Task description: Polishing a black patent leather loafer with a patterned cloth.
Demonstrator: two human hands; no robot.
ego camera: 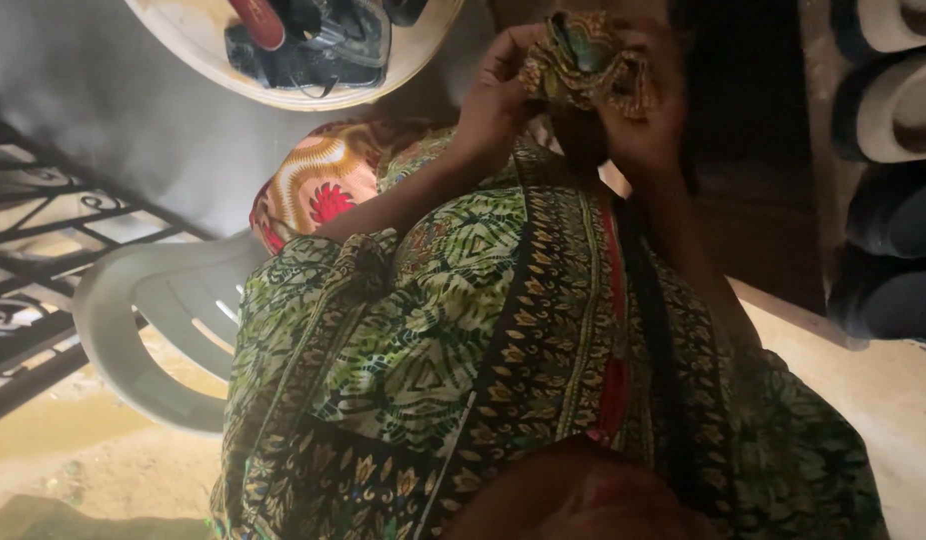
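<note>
My left hand (491, 92) and my right hand (645, 118) are raised together in front of me at the top of the view. Both are closed on a small bunched piece of patterned cloth (583, 58), brown and gold with some green. The fingers of both hands pinch its edges, and the cloth is crumpled between them. My green and gold patterned dress (453, 340) fills the middle of the view below the hands. The light is dim, and the underside of the cloth is hidden.
A white plastic chair (148, 320) stands at the left, with a pink and orange patterned cloth (323, 180) beside it. A white round tub (198, 40) holding dark shoes is at top left. A black metal grille (43, 230) lies far left. Dark rounded shapes (893, 120) stack up at the right.
</note>
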